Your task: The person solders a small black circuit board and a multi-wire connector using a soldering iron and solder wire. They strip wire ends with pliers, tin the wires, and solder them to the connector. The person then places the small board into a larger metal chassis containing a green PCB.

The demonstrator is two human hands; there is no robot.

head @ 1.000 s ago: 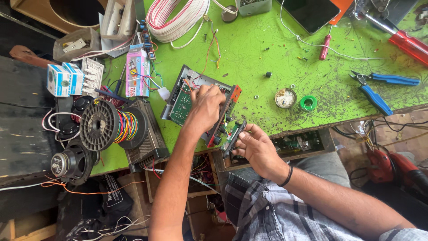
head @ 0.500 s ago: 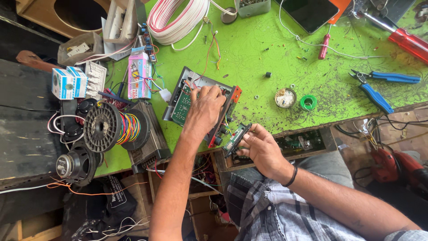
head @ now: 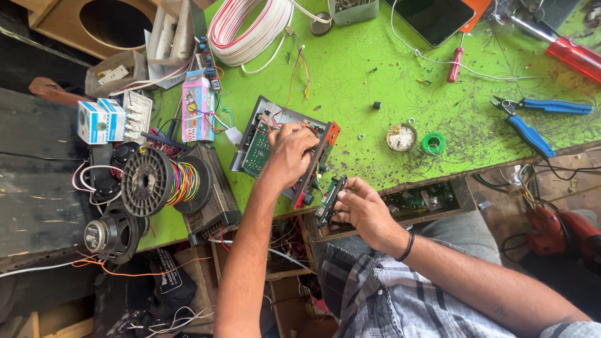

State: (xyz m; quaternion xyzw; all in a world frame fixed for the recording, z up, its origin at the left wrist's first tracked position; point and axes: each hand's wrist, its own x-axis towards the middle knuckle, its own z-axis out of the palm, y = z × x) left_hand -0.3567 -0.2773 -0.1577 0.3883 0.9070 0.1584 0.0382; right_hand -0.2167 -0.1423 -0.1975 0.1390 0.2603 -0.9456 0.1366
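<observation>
Head view: our left hand (head: 289,152) sits inside the open amplifier chassis (head: 275,147) on the green table (head: 375,75), fingers curled on the wiring; whether they pinch a wire, we cannot tell. Right hand (head: 363,209) grips a small black panel module (head: 330,200) just off the chassis' front edge, over the table lip. Around: wire spool (head: 159,181) and speaker (head: 109,235) left, solder tin (head: 400,136), green tape roll (head: 433,144), blue pliers (head: 532,122) right, white cable coil (head: 250,28) above.

Arms: both are showing bare to the elbow
Right wrist: is wearing a thin black band (head: 407,247)
Shirt (head: 388,300): is showing grey-and-white plaid
</observation>
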